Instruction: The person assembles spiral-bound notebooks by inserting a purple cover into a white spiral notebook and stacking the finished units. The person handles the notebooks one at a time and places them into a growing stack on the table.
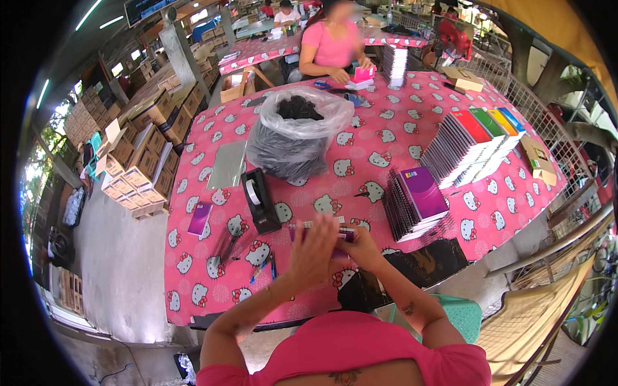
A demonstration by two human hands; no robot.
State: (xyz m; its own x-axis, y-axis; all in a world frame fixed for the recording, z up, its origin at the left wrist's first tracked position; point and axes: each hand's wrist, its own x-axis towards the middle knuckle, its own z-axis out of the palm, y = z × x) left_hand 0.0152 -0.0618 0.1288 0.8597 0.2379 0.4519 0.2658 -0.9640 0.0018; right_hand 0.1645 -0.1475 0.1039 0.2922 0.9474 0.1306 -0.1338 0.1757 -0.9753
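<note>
At the near edge of the table, my right hand (362, 248) has its fingers closed on a small purple notebook (348, 235). My left hand (312, 249) is slightly smeared by motion, its fingers stretched out flat over the notebook's spine side. The two hands hide most of the notebook. Just beyond them stands a black tape dispenser (261, 202) with a roll in it. A pile of purple spiral notebooks (418, 202) leans to the right. Thin black binding coils (228, 248) lie to the left, near some blue-handled tools (262, 269).
A clear plastic bag (293, 151) full of black coils stands mid-table, beside a clear sheet (226, 165). Far right are stacked colourful notebooks (470, 145) and a carton (539, 161). A purple booklet (199, 219) lies left. Across the table a co-worker (331, 45) handles a pink notebook.
</note>
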